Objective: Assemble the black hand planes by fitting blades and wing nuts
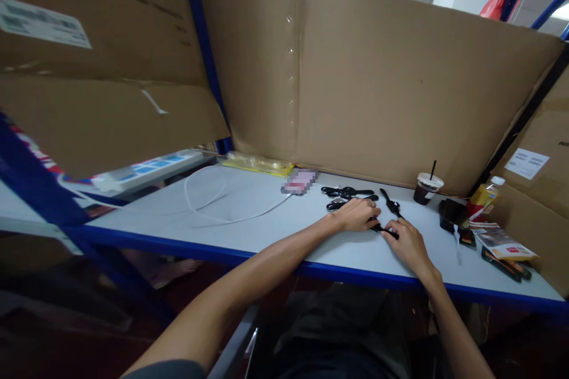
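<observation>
My left hand (358,214) is closed at the front middle of the table, with its fingertips on a thin black strap (377,227). The strap's other end lies in the closed fingers of my right hand (409,244), just to the right. Fingers hide part of it, so its exact kind is unclear. Beyond my right hand lies a black watch-like band (393,206) with a wider middle piece. More black bands (347,192) are bunched behind my left hand, and another black band (335,205) shows beside its wrist.
A phone (300,181) with a white cable (240,221) lies left of the bands. Toward the right stand a lidded cup (427,188) with a straw and a bottle (486,195); packets (504,243) lie nearby. Cardboard panels (400,83) wall the table (258,237).
</observation>
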Demonstrator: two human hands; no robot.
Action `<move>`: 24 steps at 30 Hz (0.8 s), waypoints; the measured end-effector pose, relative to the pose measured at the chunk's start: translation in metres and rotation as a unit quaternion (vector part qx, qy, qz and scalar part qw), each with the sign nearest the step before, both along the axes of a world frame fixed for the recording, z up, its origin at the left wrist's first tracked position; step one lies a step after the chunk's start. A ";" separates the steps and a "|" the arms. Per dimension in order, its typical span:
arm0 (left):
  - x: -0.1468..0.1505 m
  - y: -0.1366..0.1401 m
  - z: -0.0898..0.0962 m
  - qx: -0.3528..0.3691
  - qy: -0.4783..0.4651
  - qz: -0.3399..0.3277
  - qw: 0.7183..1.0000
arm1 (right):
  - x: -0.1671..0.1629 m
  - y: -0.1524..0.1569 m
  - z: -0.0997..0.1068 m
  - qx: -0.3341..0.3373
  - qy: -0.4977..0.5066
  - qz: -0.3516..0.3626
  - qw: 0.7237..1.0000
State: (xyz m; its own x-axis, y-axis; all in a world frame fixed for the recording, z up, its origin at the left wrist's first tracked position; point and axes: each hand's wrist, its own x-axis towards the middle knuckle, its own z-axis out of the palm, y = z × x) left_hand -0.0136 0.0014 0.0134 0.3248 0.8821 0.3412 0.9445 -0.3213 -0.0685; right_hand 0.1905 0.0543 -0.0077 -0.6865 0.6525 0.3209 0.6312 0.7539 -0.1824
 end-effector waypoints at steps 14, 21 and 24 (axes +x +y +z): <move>-0.002 0.004 -0.004 -0.034 -0.119 -0.050 0.991 | -0.004 -0.012 0.006 0.041 -0.075 0.008 0.996; 0.000 0.000 0.001 -0.026 -0.057 0.003 0.998 | -0.005 -0.014 0.006 0.048 -0.095 -0.023 0.994; 0.002 -0.003 0.004 -0.015 -0.031 0.022 0.999 | -0.006 -0.015 0.006 0.052 -0.097 -0.028 0.993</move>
